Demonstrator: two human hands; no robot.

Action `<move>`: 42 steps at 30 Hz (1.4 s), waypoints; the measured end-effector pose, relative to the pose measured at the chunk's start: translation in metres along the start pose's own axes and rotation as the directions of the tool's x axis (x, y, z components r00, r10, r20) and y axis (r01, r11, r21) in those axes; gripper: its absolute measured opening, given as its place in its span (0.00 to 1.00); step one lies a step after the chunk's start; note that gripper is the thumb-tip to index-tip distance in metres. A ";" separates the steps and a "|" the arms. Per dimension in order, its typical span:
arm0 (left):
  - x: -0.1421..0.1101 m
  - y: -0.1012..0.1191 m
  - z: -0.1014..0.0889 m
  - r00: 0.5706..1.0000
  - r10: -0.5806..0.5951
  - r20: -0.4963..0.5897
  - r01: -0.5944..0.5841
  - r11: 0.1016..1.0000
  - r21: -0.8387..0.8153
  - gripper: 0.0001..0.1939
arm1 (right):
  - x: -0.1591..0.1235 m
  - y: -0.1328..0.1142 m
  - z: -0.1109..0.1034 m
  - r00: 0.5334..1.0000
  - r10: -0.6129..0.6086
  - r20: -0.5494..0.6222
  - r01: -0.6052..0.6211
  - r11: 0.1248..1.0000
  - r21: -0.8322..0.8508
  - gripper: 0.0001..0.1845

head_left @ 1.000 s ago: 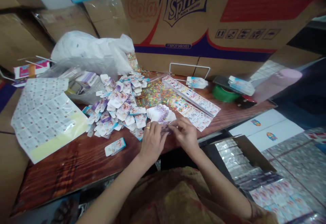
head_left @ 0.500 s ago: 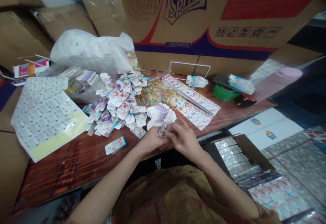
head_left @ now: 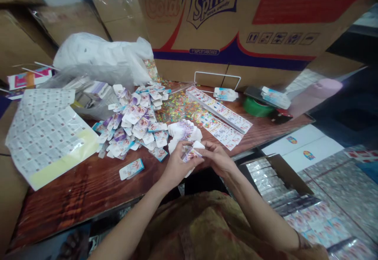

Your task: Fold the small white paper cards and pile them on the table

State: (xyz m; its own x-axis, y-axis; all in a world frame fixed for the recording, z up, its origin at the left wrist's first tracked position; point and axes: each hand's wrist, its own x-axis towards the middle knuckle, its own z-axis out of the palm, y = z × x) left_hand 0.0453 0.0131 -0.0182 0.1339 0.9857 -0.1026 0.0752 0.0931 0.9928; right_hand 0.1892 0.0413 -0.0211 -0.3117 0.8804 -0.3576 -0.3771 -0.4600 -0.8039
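Between my two hands is a small printed cardboard box (head_left: 191, 155), white and purple with open end flaps. My left hand (head_left: 176, 165) is closed around its left side. The fingers of my right hand (head_left: 218, 158) pinch its upper right end. Just beyond lies a fanned stack of flat white and purple cartons (head_left: 184, 131). To the left is a heap of small boxes (head_left: 136, 122) in white, blue and purple. One single blue and white box (head_left: 131, 169) lies apart, nearer the table's front edge.
Colourful beads (head_left: 177, 106) lie beyond the stack, beside printed strips (head_left: 220, 110). Sticker sheets (head_left: 56, 134) cover the left of the table. A large Sprite carton (head_left: 221, 27) stands behind, and green tape (head_left: 258, 107) sits at right. Below right is an open box of packets (head_left: 268, 173).
The small box has turned up into fuller view between my hands, showing its printed face and a white flap. My hands have moved slightly apart around it.
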 end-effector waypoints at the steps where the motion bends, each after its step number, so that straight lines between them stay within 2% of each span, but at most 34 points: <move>1: 0.000 -0.002 0.000 0.999 0.032 -0.026 -0.032 0.999 -0.016 0.23 | 0.001 0.004 0.000 1.000 -0.004 -0.022 0.005 1.000 0.022 0.17; 3: -0.001 -0.005 0.001 0.995 0.093 -0.040 -0.094 0.995 -0.022 0.17 | 0.000 0.010 -0.001 0.995 -0.077 -0.069 0.077 0.997 0.007 0.16; 5: -0.001 -0.005 0.001 0.988 0.145 -0.054 -0.144 0.989 0.019 0.12 | -0.004 0.012 0.000 0.961 -0.257 -0.107 0.242 0.961 -0.131 0.12; 6: -0.001 -0.004 0.002 0.984 0.163 -0.066 -0.160 0.986 0.049 0.12 | -0.007 0.012 0.000 0.924 -0.370 -0.095 0.339 0.909 -0.242 0.10; 8: -0.003 -0.003 0.003 0.978 0.186 -0.093 -0.175 0.978 0.118 0.12 | -0.014 0.010 0.001 0.833 -0.553 0.015 0.500 0.741 -0.448 0.08; 10: -0.005 -0.003 0.004 0.961 0.222 -0.168 -0.189 0.963 0.190 0.12 | -0.020 0.007 0.003 0.766 -0.628 0.138 0.589 0.598 -0.544 0.10; 11: -0.006 -0.004 0.005 0.947 0.241 -0.215 -0.193 0.956 0.219 0.12 | -0.022 0.005 0.004 0.752 -0.637 0.168 0.606 0.569 -0.555 0.10; 12: -0.007 -0.006 0.006 0.932 0.257 -0.255 -0.196 0.950 0.242 0.11 | -0.023 0.004 0.004 0.752 -0.636 0.172 0.608 0.570 -0.552 0.10; 14: -0.009 -0.009 0.007 0.916 0.282 -0.283 -0.210 0.942 0.261 0.10 | -0.022 0.004 0.004 0.784 -0.607 0.132 0.577 0.633 -0.516 0.08; 19: -0.013 -0.017 0.007 0.936 0.307 -0.170 -0.260 0.933 0.249 0.10 | -0.011 0.008 -0.002 0.906 -0.422 -0.022 0.391 0.858 -0.333 0.08; 22: -0.014 -0.017 0.004 0.934 0.332 -0.134 -0.279 0.910 0.308 0.11 | -0.009 0.006 -0.005 0.945 -0.328 -0.005 0.315 0.911 -0.264 0.08; 24: -0.014 -0.016 0.002 0.940 0.319 -0.125 -0.263 0.906 0.333 0.11 | -0.009 0.002 -0.007 0.946 -0.320 0.052 0.321 0.902 -0.288 0.07; 29: -0.017 -0.014 -0.004 0.964 0.228 -0.135 -0.179 0.935 0.305 0.12 | -0.013 -0.006 -0.010 0.875 -0.397 0.276 0.483 0.724 -0.492 0.10; 33: -0.022 -0.015 -0.004 0.966 0.205 -0.158 -0.149 0.940 0.307 0.12 | -0.016 0.003 -0.010 0.833 -0.396 0.386 0.549 0.669 -0.501 0.15; 35: -0.021 -0.012 -0.008 0.962 0.209 -0.175 -0.137 0.926 0.352 0.12 | -0.015 0.011 -0.009 0.822 -0.403 0.402 0.567 0.640 -0.518 0.16; 37: -0.014 -0.004 -0.022 0.951 0.232 -0.206 -0.127 0.898 0.421 0.11 | -0.011 0.021 -0.008 0.822 -0.477 0.313 0.560 0.572 -0.599 0.17; 39: 0.000 0.013 -0.047 0.907 0.298 -0.297 -0.113 0.853 0.510 0.12 | -0.004 0.029 -0.008 0.791 -0.593 0.150 0.482 0.454 -0.749 0.18; 40: 0.010 0.024 -0.063 0.862 0.354 -0.363 -0.100 0.820 0.563 0.13 | 0.000 0.033 -0.008 0.760 -0.644 0.090 0.416 0.375 -0.829 0.18; 42: 0.031 0.047 -0.097 0.762 0.463 -0.452 -0.031 0.724 0.689 0.16 | 0.009 0.040 -0.009 0.720 -0.690 0.070 0.265 0.180 -0.947 0.20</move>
State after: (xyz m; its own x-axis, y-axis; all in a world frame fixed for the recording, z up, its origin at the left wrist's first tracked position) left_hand -0.0427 0.0616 0.0318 -0.3101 0.8580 0.4095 0.7311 -0.0601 0.6796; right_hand 0.1793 0.0316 -0.0604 -0.0252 0.9433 0.3309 0.6758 0.2600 -0.6897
